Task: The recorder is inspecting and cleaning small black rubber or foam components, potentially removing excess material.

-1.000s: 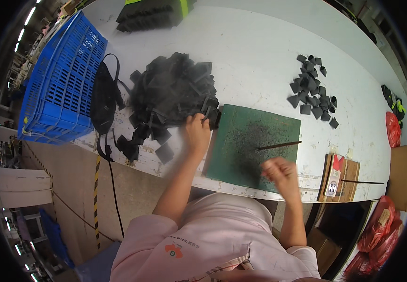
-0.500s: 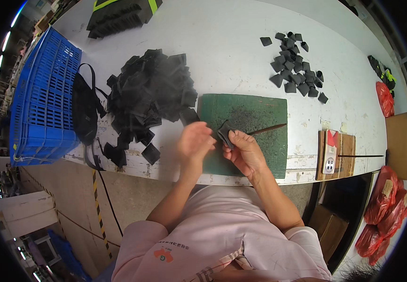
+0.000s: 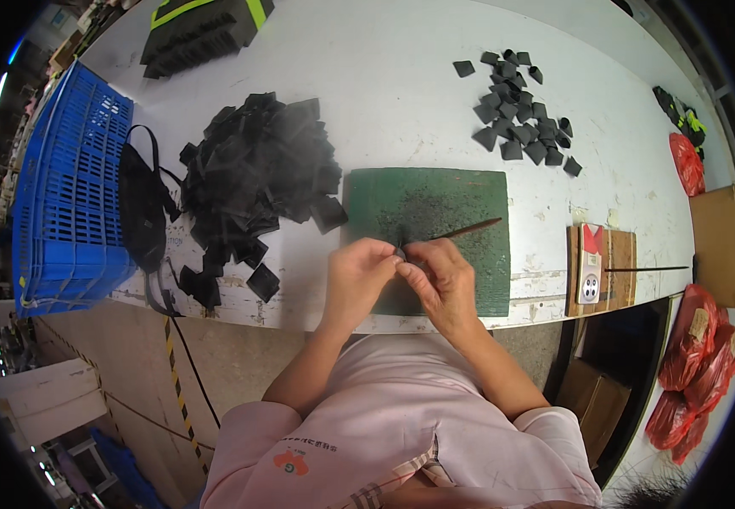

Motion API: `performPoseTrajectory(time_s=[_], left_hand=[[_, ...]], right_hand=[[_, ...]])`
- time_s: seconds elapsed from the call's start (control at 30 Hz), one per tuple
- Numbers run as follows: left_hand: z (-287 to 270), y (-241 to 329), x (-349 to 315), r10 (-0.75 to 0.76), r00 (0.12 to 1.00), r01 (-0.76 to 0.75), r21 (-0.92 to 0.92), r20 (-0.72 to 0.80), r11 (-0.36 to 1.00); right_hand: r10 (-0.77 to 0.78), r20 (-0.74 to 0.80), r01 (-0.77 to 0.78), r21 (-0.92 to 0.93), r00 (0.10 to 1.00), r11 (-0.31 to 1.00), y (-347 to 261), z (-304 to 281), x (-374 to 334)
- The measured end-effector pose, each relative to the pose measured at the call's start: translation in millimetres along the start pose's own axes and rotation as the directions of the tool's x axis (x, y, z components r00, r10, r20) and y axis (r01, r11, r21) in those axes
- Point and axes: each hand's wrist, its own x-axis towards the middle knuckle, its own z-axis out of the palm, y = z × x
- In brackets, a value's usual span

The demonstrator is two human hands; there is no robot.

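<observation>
My left hand (image 3: 357,278) and my right hand (image 3: 444,287) meet over the green board (image 3: 486,288), fingertips pinched together. Between them is a small black piece (image 3: 400,252), mostly hidden by the fingers. A thin dark brown stick-like tool (image 3: 474,227) stretches from behind my right hand toward the board's right edge. Whether the hand touches it cannot be made out. Dark crumbs are scattered across the board. Left of the board lies a big heap of flat black square pieces (image 3: 257,170). Farther right sits a group of small black folded, pocket-like pieces (image 3: 524,114).
A blue plastic crate (image 3: 70,195) stands at the left, beside a black strapped bag (image 3: 143,208). A black stack with yellow-green bands (image 3: 206,34) is at the far left. At right are a power strip (image 3: 590,276) on a wooden board (image 3: 622,263), a cardboard box (image 3: 720,246) and red bags (image 3: 694,356).
My left hand, blurred and apart before, has come to my right hand and closed at the black piece. The piece now shows far less. The whole view has shifted slightly.
</observation>
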Motion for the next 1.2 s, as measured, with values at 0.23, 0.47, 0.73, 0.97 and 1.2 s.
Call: performPoseTrajectory(time_s=[0.23,0.47,0.73,0.97,1.2], left_hand=[[32.9,-9.6,-1.0,0.468,0.86,-0.377,0.367,-0.201,0.85],[22.2,12.4,6.5,-0.081,0.868,0.436,-0.672,0.49,0.599],[59.4,20.8,-1.5,0.351,0.932,-0.354,-0.02,-0.085,0.935],[46.5,85.6,20.9,-0.03,0.827,0.488,-0.69,0.562,0.534],[52.4,58.9,28.5,-0.115,0.893,0.414,-0.693,0.435,0.591]], right_hand=[[-0.054,-0.16,0.029,-0.155,0.986,0.988,8.3,2.8,-1.3],[0.573,0.326,-0.557,0.778,0.752,0.29,11.6,-29.8,3.3],[0.386,0.525,-0.621,0.761,0.759,0.188,3.9,-51.1,4.4],[0.26,0.358,-0.442,0.705,0.897,0.554,-20.7,-80.6,56.2],[0.273,0.427,-0.507,0.734,0.862,0.452,3.8,-67.9,49.7]])
